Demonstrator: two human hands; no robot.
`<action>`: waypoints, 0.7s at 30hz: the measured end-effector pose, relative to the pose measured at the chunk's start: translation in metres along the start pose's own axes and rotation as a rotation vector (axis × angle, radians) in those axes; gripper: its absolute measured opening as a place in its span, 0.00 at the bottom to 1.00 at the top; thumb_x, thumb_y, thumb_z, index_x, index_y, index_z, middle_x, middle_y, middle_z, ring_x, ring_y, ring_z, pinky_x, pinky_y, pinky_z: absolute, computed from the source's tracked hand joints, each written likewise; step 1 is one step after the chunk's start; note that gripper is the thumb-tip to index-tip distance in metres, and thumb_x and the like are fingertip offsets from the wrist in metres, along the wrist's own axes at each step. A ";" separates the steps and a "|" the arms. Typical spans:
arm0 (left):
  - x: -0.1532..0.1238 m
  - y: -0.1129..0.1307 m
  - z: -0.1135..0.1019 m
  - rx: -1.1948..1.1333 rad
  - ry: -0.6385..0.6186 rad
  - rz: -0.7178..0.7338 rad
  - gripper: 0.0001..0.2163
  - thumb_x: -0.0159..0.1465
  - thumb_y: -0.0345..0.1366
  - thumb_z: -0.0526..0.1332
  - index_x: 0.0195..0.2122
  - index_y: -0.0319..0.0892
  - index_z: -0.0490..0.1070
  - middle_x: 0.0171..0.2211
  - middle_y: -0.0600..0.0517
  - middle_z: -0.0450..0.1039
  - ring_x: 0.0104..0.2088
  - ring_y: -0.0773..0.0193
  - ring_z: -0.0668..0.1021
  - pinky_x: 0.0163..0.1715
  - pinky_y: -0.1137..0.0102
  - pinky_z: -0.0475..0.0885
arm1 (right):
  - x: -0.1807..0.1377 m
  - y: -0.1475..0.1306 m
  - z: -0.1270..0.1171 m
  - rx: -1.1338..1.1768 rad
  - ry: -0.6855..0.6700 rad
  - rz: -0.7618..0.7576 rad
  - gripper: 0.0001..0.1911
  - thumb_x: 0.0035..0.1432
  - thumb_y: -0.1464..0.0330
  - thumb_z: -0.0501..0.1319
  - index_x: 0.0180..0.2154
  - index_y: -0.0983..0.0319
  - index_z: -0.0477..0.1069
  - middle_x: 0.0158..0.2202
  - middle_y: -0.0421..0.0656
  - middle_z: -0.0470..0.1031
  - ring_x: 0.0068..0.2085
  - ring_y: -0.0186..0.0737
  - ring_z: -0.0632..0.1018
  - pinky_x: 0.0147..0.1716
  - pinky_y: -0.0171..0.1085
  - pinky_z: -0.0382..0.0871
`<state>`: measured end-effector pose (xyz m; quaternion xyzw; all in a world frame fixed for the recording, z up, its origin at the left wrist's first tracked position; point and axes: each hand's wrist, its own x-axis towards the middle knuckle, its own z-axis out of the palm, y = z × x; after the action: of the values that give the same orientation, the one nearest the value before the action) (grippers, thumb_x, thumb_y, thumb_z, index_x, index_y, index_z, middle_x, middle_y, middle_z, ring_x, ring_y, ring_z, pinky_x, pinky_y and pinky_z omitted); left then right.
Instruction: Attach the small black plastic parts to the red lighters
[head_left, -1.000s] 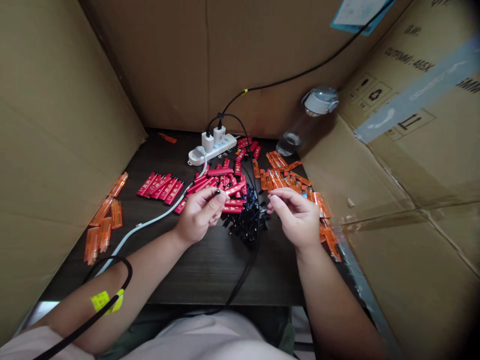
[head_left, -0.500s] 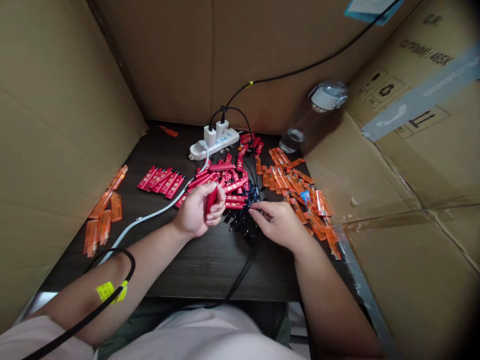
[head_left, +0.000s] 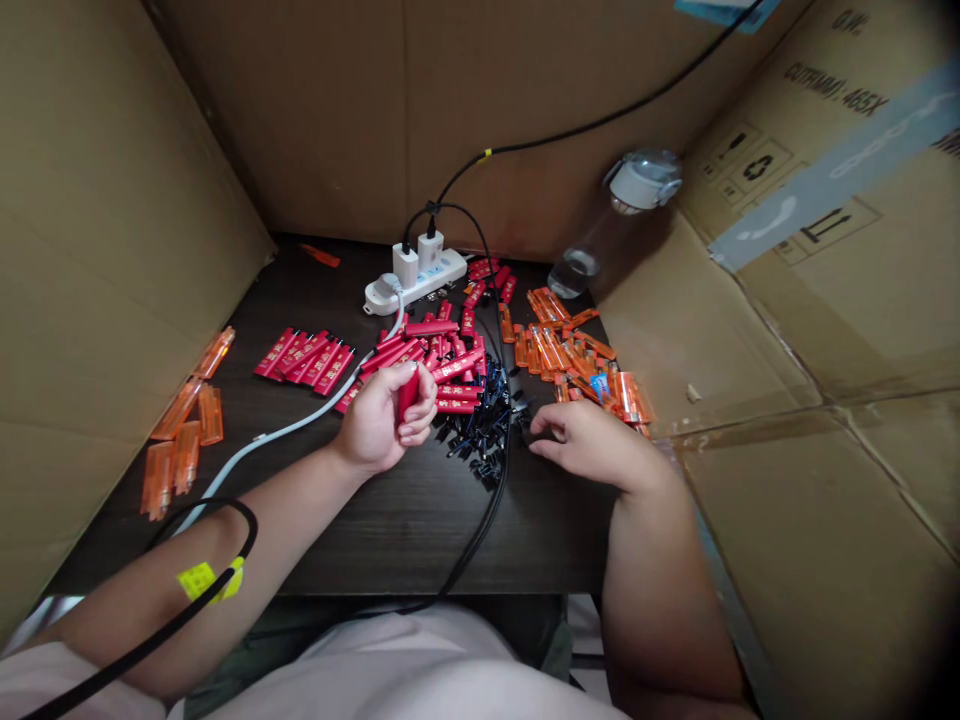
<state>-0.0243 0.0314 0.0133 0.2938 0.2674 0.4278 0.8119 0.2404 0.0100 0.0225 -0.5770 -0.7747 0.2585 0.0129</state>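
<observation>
My left hand is wrapped round a red lighter case, which stands roughly upright in the fist with its top showing. My right hand hovers beside the right edge of a heap of small black parts; its thumb and forefinger are apart, and I see nothing between them. Just beyond the left hand lies a pile of red lighter cases with gold lettering. Clear orange lighters are heaped past the right hand.
A row of red cases and several orange lighters lie at left. A white power strip with plugs stands behind, and a water bottle leans at back right. A black cable crosses the table; cardboard walls enclose it.
My right hand has drawn away to the right from the black parts, and its fingers have parted. My left hand keeps the red case. The view has shifted slightly.
</observation>
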 end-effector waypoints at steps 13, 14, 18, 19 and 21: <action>0.000 -0.004 0.001 0.030 0.000 0.021 0.14 0.59 0.46 0.57 0.25 0.40 0.64 0.15 0.59 0.52 0.13 0.76 0.54 0.11 0.81 0.50 | 0.004 -0.006 -0.001 -0.045 0.108 0.041 0.09 0.58 0.62 0.60 0.31 0.61 0.74 0.24 0.40 0.74 0.24 0.34 0.70 0.23 0.33 0.56; 0.000 -0.004 0.001 0.032 0.004 0.022 0.14 0.59 0.46 0.58 0.25 0.40 0.64 0.15 0.59 0.52 0.13 0.76 0.54 0.11 0.81 0.50 | 0.004 -0.003 -0.002 -0.056 0.152 0.069 0.10 0.58 0.62 0.59 0.31 0.61 0.74 0.24 0.40 0.73 0.24 0.34 0.70 0.23 0.33 0.56; -0.001 -0.004 0.002 0.047 0.013 0.028 0.14 0.59 0.46 0.58 0.25 0.40 0.64 0.15 0.59 0.53 0.13 0.76 0.54 0.11 0.81 0.49 | 0.007 0.005 -0.004 -0.085 0.265 0.163 0.10 0.59 0.62 0.58 0.35 0.61 0.74 0.23 0.40 0.72 0.25 0.36 0.71 0.25 0.34 0.58; -0.002 -0.004 0.002 0.052 0.013 0.029 0.15 0.59 0.46 0.58 0.25 0.40 0.64 0.15 0.59 0.53 0.13 0.76 0.54 0.11 0.81 0.49 | 0.008 0.006 -0.003 -0.075 0.246 0.158 0.09 0.58 0.63 0.59 0.37 0.61 0.74 0.23 0.40 0.73 0.25 0.36 0.71 0.26 0.34 0.59; -0.002 -0.004 0.002 0.060 0.011 0.031 0.15 0.60 0.47 0.58 0.25 0.40 0.64 0.15 0.59 0.53 0.13 0.76 0.54 0.12 0.81 0.49 | 0.010 0.006 0.000 -0.050 0.191 0.117 0.09 0.57 0.65 0.60 0.39 0.61 0.74 0.25 0.40 0.74 0.26 0.35 0.72 0.26 0.33 0.60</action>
<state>-0.0215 0.0274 0.0123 0.3198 0.2797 0.4338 0.7946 0.2425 0.0197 0.0172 -0.6433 -0.7411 0.1833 0.0575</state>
